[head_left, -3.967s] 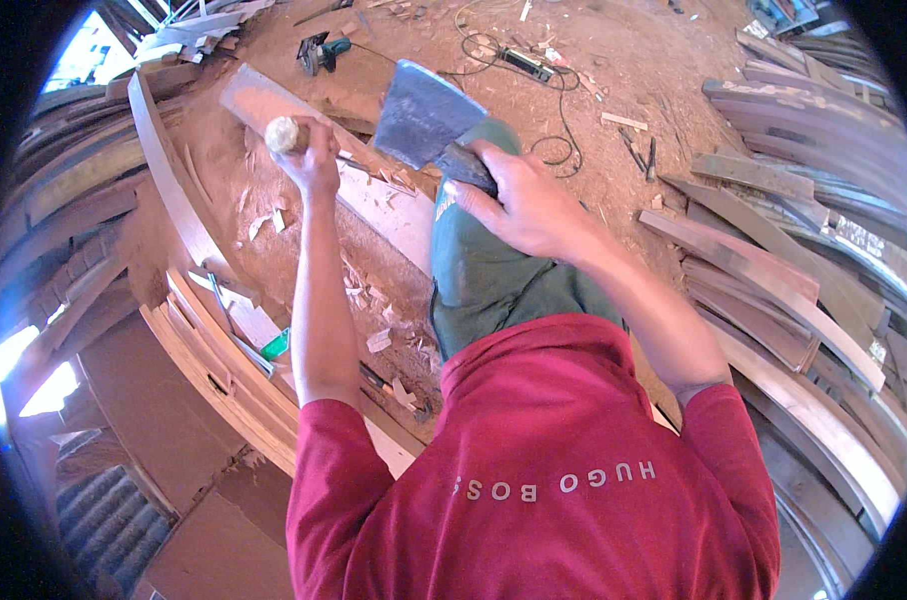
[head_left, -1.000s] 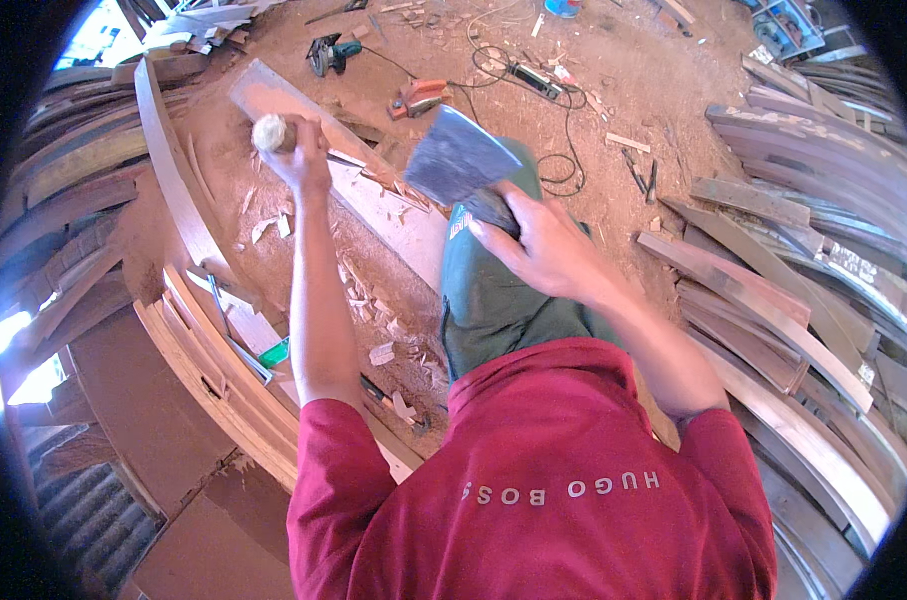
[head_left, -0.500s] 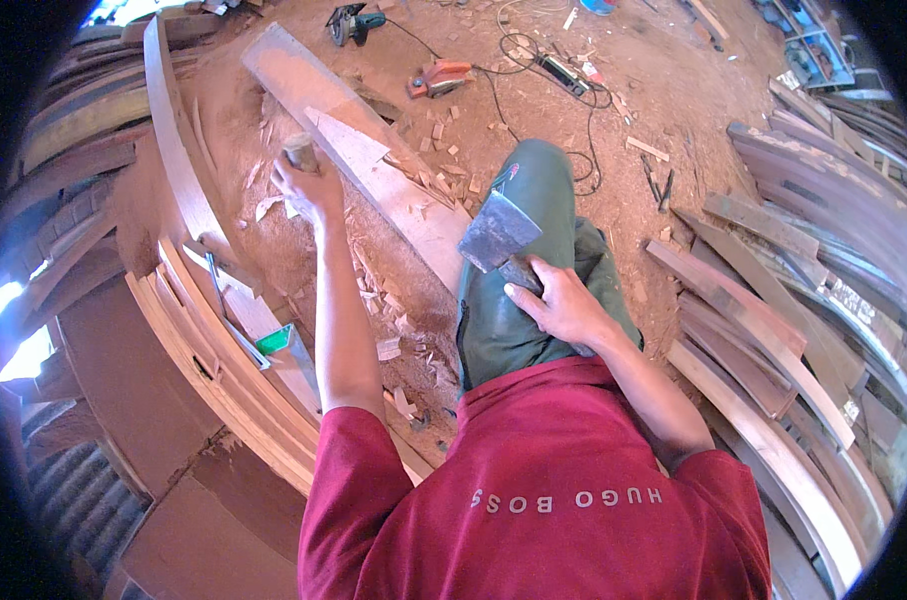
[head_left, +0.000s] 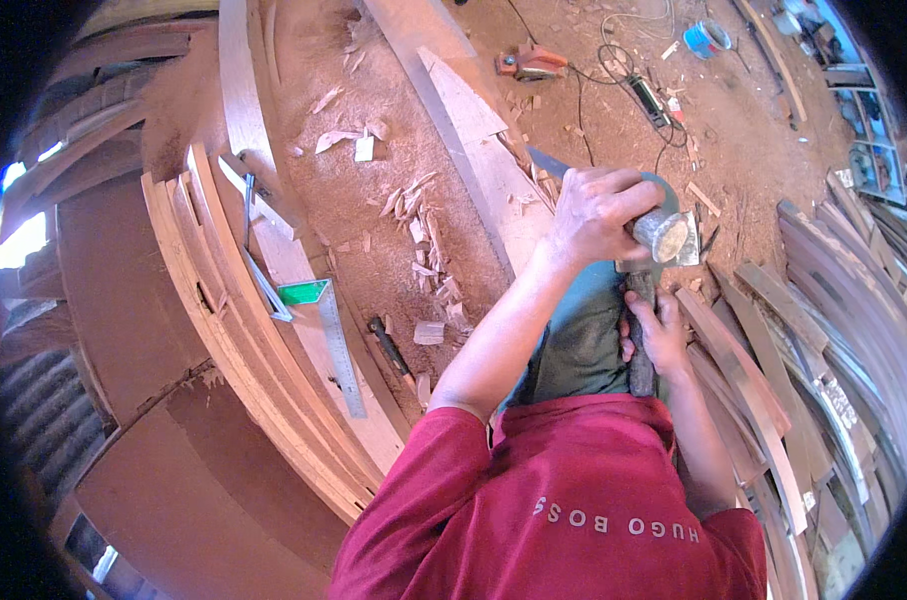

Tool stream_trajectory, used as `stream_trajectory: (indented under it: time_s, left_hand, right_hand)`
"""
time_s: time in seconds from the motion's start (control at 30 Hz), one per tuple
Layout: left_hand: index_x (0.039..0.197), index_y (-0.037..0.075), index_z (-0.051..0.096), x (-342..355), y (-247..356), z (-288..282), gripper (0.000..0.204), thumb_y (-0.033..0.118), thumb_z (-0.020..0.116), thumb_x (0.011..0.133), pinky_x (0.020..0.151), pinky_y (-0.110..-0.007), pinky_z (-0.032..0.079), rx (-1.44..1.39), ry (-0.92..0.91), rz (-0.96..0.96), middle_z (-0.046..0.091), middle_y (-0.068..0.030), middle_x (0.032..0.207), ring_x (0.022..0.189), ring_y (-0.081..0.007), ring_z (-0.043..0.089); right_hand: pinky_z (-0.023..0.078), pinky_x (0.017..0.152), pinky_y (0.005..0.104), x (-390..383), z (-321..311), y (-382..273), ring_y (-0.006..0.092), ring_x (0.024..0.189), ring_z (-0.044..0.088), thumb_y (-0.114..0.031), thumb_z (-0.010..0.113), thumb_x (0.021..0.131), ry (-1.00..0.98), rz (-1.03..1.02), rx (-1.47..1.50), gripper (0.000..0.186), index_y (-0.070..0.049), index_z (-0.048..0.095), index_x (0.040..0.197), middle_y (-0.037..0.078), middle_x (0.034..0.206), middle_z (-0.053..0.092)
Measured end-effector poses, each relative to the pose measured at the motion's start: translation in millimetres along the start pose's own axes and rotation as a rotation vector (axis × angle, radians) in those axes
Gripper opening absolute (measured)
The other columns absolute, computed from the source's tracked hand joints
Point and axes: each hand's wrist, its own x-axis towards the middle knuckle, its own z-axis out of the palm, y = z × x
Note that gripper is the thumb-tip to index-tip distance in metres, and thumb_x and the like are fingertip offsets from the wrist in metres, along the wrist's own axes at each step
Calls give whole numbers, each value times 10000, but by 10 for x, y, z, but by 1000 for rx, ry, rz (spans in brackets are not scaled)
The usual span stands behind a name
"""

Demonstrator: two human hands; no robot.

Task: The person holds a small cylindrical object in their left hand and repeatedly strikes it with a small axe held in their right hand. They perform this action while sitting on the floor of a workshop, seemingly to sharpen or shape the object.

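Note:
My left hand (head_left: pixel 596 222) is closed around a wooden-handled tool, seemingly a chisel (head_left: pixel 667 238). Its round butt points toward me, and a narrow grey blade sticks out past the far left of the fist. Just below, my right hand (head_left: pixel 660 335) grips the dark wooden handle of a hatchet (head_left: pixel 642 378) over my leg. Most of the hatchet's head lies hidden behind the left hand. Left of my legs a pale board (head_left: pixel 474 165) with splintered chips slants across the ground.
Curved timbers (head_left: pixel 239 335) at the left carry a green-stocked try square (head_left: pixel 306 292). A black-handled tool (head_left: pixel 389 345) lies among wood chips. Farther off are a red power planer (head_left: pixel 532 63), a power strip (head_left: pixel 649 103) with cables and a blue bucket (head_left: pixel 707 40). Stacked planks (head_left: pixel 754 365) flank my right.
My left hand has come from the far left over to the hatchet, still holding the wooden-handled tool. The hatchet has turned in my right hand. The view has shifted left.

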Motion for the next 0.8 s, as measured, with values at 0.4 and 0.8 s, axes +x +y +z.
stream_trajectory:
  time_s: [0.4,0.8]
  left_hand:
    - [667,110,530,-94,-313,65,290,230,775,570,457,-406,430,-50,229,-191,520,-70,578,520,-292,586]
    - [651,100,514,-75,-435,-11,289,220,772,601,464,-406,426,-136,346,-211,530,-86,574,512,-295,580]
  right_hand:
    - [416,343,304,202,183,-131,163,386,501,-202,572,965,-24,41,-101,196,-28,500,1019,69,602,535]
    - [412,338,296,246,301,-246,157,387,493,-179,550,963,-39,69,-127,205,-27,459,1066,71,598,523]
